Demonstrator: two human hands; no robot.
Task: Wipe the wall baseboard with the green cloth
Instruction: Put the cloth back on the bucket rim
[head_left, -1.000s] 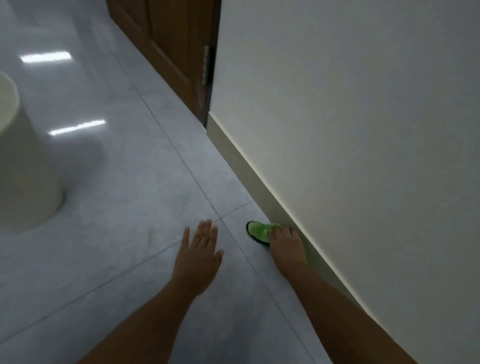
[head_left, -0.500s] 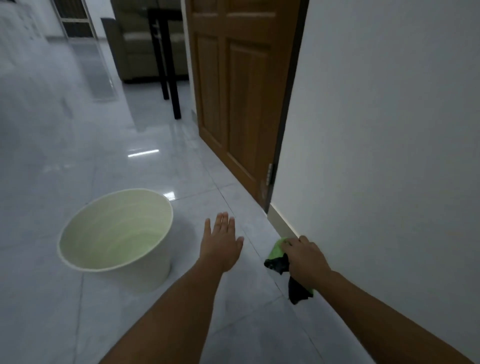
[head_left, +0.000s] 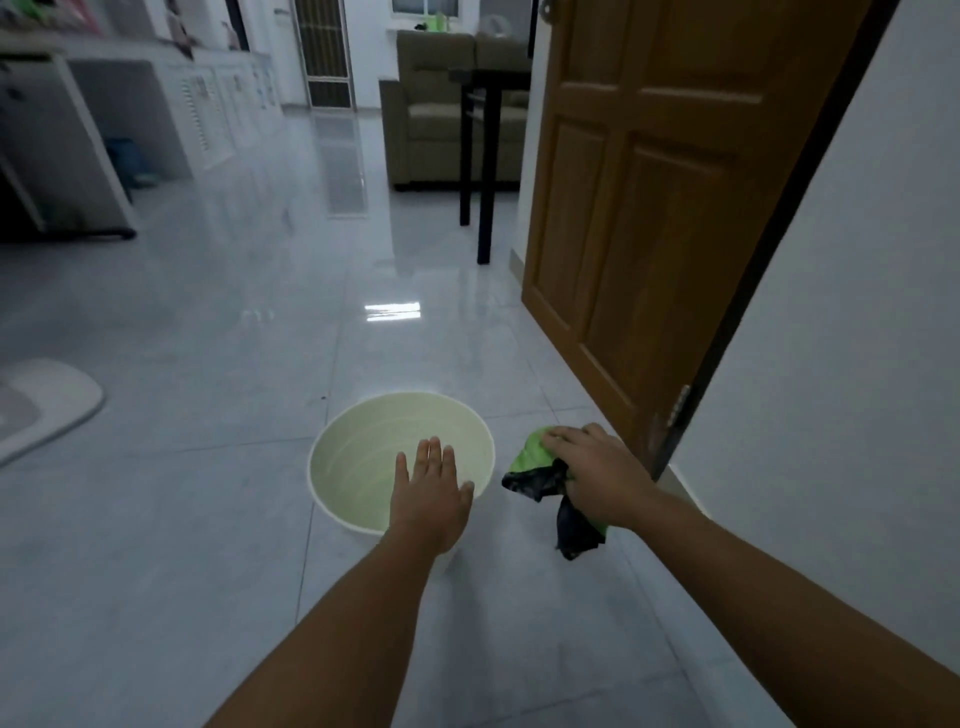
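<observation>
So the right hand (head_left: 597, 475) is gripping the green cloth (head_left: 535, 453), fingers curled around it, bunched up. The cloth is green on top with a darker, black-looking part hanging down underneath the hand, and it's hovering near the floor (head_left: 208, 519) rather than pressing on anything, as far as I can tell. It's sitting just beside the bottom corner of the wooden door (head_left: 649, 234), and the baseboard (head_left: 685, 486) is peeking out right behind the wrist along the white wall (head_left: 857, 364). Cloth and baseboard are looking apart, not touching.

The left hand (head_left: 431, 493) is reaching out flat, palm down, fingers spread fairly wide and holding nothing. It's hanging over the near rim of a pale bucket (head_left: 358, 447) that's standing upright on the glossy tiles, just left of the cloth. Can't tell if the hand is touching the rim or not.

Further back a dark table (head_left: 485, 156) is standing in front of a sofa (head_left: 431, 114), and a light mat (head_left: 47, 400) is lying at the left edge.
</observation>
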